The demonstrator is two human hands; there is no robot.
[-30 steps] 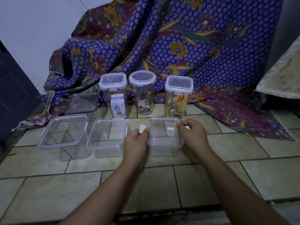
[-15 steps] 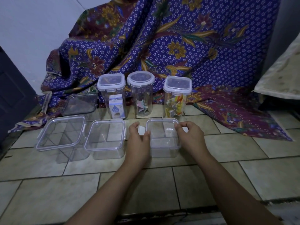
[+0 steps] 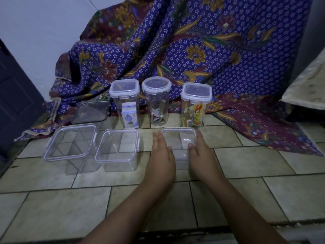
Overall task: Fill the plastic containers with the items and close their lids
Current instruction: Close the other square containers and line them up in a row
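Observation:
A small clear container (image 3: 178, 138) with its lid on stands on the tiled floor in front of me. My left hand (image 3: 161, 155) lies flat against its left side and my right hand (image 3: 200, 155) against its right side, fingers straight, thumb resting on the lid. The side clips are hidden under my palms. To the left stand two larger clear square containers (image 3: 70, 143) (image 3: 117, 148), lidded, with nothing visible inside. Behind are three tall closed containers: one with a small carton (image 3: 124, 103), a round one with folded paper (image 3: 156, 101), one with colourful wrappers (image 3: 196, 104).
A dark-tinted clear box (image 3: 91, 110) sits on the purple batik cloth (image 3: 193, 50) draped at the back. A dark door (image 3: 15, 103) is at the left and a pale cushion edge (image 3: 306, 88) at the right.
Both hands went from pinching the small container's lid clips with curled fingers to lying flat against its sides. The white clip by my left hand is now covered.

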